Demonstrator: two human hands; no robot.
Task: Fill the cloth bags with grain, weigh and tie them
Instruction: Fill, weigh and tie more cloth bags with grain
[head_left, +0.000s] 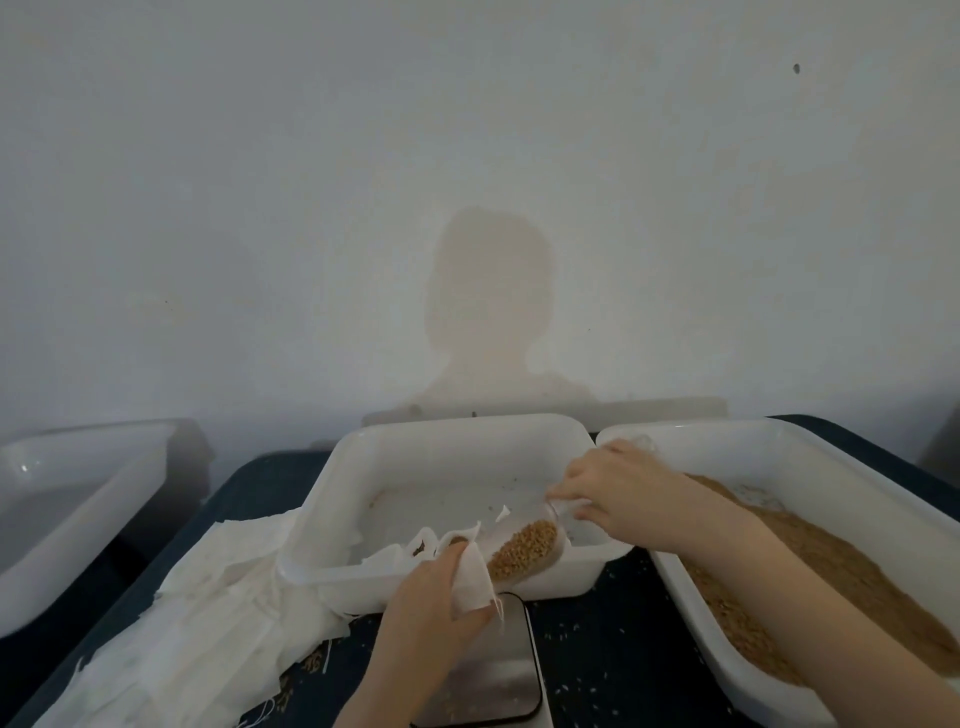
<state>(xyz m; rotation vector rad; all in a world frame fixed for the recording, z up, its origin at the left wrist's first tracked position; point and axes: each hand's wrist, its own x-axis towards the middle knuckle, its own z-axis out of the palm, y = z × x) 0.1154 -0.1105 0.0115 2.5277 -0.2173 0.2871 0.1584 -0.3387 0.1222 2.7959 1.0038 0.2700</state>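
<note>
My left hand (434, 597) grips a small white cloth bag (470, 577) by its mouth over the front rim of the middle white tray (395, 467). My right hand (608, 493) holds a clear plastic scoop (524, 553) by its handle. The scoop is tilted toward the bag's mouth and holds brown grain. A metal-topped scale (498, 670) sits on the dark table just below the bag. The right tray (769, 447) is full of loose grain (831, 566).
A pile of white cloth bags (208, 613) lies at the left, draped against the middle tray. Another white tray (67, 499) stands at the far left. Spilled grains dot the dark table (613, 654). A pale wall rises behind the trays.
</note>
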